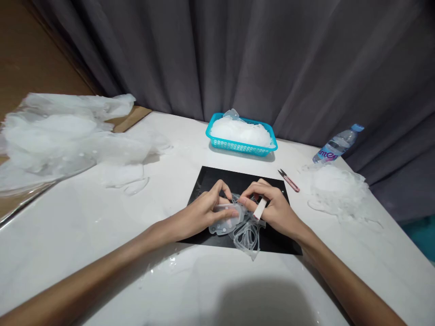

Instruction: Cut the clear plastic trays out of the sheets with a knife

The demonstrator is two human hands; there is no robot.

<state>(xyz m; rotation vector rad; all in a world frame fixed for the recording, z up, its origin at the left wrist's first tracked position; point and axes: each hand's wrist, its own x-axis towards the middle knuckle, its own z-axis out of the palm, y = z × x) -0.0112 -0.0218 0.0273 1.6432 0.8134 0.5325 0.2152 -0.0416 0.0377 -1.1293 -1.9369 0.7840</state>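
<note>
L hand (212, 209) pinches a flat translucent plastic piece (220, 225), thumb laid across it; R hand (273, 203) pinches clear plastic at its R side w/ thumb & index, flat white bar (260, 209) tucked in that hand. Piece is over a black rectangular mat (209, 180), mid-table; looped clear strips (247, 240) hang past mat's near edge. Pink-handled snips (289, 180) just off mat's R edge. Blue plastic basket (238, 147) of white pcs (241, 131) nr table's (170, 285) far edge; clear labelled bottle (337, 146) nr far R corner; whitish plastic heap (335, 185) nr R edge, bigger heap (61, 140) toward L.
</note>
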